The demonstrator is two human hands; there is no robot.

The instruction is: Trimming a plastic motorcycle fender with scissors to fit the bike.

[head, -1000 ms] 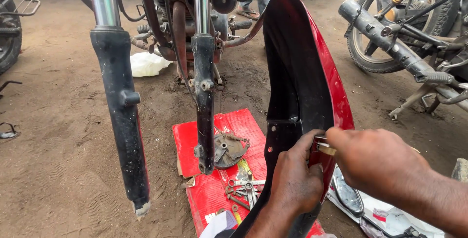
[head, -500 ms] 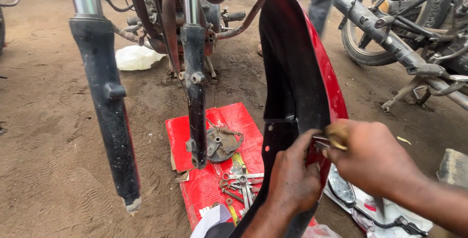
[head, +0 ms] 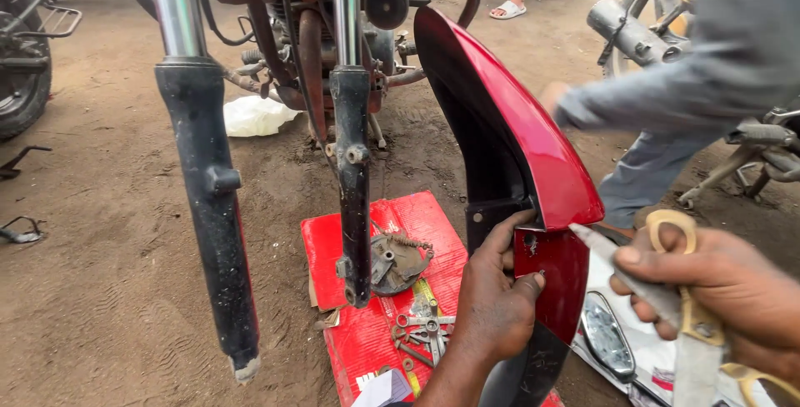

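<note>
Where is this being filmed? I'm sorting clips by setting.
Probably an open-air motorcycle repair spot on bare dirt. A stripped bike stands on its front forks, loose parts lie on a red sheet, and the left hand steadies a red mudguard.

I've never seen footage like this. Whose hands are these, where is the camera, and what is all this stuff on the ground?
The camera sits on a person's head and looks down at their own two bare hands, so you see what they see. The left hand has its grip on the lower edge of a red motorcycle mudguard, which stands upright on the ground. The right hand holds scissors with yellow handles, their tip close to the mudguard. Behind stand the two bare fork legs of a motorcycle with its front wheel off. On the dirt lies a red sheet with a round metal brake part and small wrenches on it. At the upper right, another person in grey clothes leans in.
</note>
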